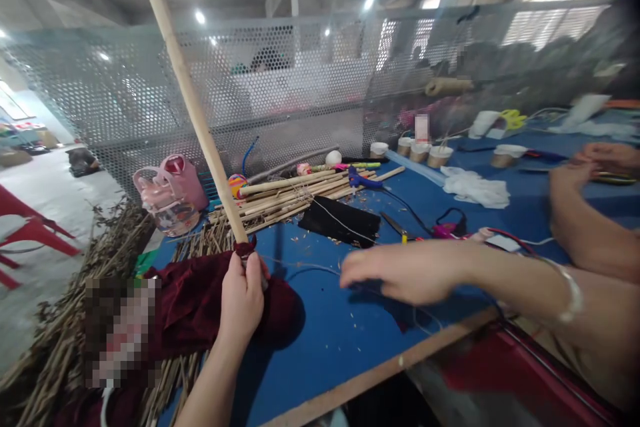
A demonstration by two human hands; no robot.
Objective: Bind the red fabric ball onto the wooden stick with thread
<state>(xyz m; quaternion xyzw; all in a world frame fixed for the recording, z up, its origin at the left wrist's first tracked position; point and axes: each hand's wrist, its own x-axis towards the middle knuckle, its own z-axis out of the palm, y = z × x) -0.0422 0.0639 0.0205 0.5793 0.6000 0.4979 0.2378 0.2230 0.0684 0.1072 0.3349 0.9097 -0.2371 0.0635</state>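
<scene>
My left hand (243, 293) is closed around the lower end of a pale wooden stick (197, 117), which rises up and leans left. Dark red velvety cloth (193, 297) is gathered about the stick's foot, spreading left of my hand, with a rounded lump to the right. A thin string (313, 267) runs across the blue table from the gathered cloth to my right hand (400, 273). That hand hovers palm down, slightly blurred, its fingers drawn together at the string; the fingertips are partly hidden.
Behind lie bare wooden sticks (295, 187), a blue glue gun (363, 179), black cloth (343, 220) and scissors (395, 225). A pink jug (170, 197) stands left, beside dry stalks (75, 320). Paper cups (439, 156) and another person's hands (575, 173) are right. A perforated metal screen (300, 93) rises behind.
</scene>
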